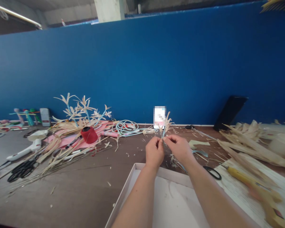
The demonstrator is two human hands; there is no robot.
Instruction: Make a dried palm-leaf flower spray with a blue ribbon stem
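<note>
Left hand (155,153) and right hand (180,150) pinch a pale, thin-petalled flower (166,125) between their fingertips, upright before me over the brown table (80,190), past the far rim of a white box (169,196). On my left, similar flowers (85,103) stand behind a red spool (89,136); on my right lies a yellow tool (244,179).

Brown table (85,193) with white box (174,176), blue coil (120,133)
</note>
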